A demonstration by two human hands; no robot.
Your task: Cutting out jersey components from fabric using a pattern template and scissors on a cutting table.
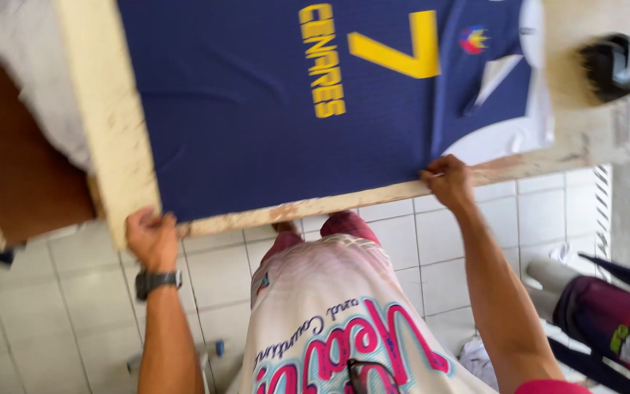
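As seen from the head cam looking down, both hands grip the near edge of a pale worn board [111, 109] on which a navy sports jersey [257, 95] lies flat. L hand [152, 237]: fingers curled over the board's near corner, closed on the edge; a dark wristwatch [157, 281] sits on that wrist. R hand [448, 181]: fingers pinched on the same edge, touching the jersey's lower border where the navy cloth meets its white side panel [508, 135]. The hands are well apart, w/ the jersey's hem running between them along the edge. Jersey: spread beyond both hands, away from the person, yellow lettering & a yellow numeral facing up, a small multicolour emblem [473, 39] beyond the R hand. A black object [610, 66] rests on the board's far end, outboard of the R hand; its kind can't be told. Beyond the L hand, white cloth [30, 80] hangs by a brown surface. Beneath the hands: white tiled floor [220, 270], the person's pale printed shirt [329, 321] between the forearms, and a heap of coloured garments [614, 321] low on the R-hand side
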